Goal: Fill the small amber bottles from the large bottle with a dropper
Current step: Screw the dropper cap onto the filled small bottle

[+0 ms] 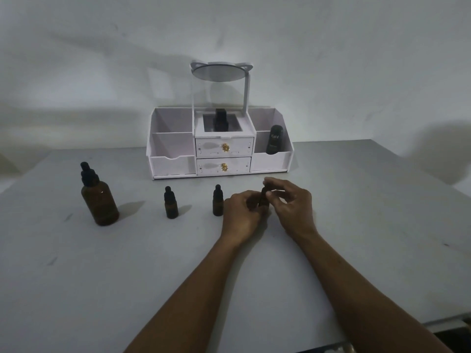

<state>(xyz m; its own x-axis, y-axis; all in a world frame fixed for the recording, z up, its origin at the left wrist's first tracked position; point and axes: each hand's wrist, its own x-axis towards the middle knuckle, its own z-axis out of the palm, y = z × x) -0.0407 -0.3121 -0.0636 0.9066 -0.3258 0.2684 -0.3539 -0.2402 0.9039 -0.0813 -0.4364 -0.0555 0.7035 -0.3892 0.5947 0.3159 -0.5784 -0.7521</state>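
Observation:
A large amber bottle (pixel 100 200) with a black dropper cap stands at the left of the grey table. Two small amber bottles with black dropper caps stand upright in the middle: the left one (pixel 171 203) and the middle one (pixel 218 201). A third small amber bottle (pixel 264 198) is between my hands. My left hand (pixel 242 215) grips its body. My right hand (pixel 290 202) pinches its black cap from above. The bottle's lower part is hidden by my fingers.
A white organiser (pixel 220 146) with two gold-knobbed drawers, side bins and a round mirror stands at the back by the wall. A black bottle (pixel 274 139) leans in its right bin, another dark bottle (pixel 219 119) sits in its centre. The table's right edge (pixel 418 179) is close.

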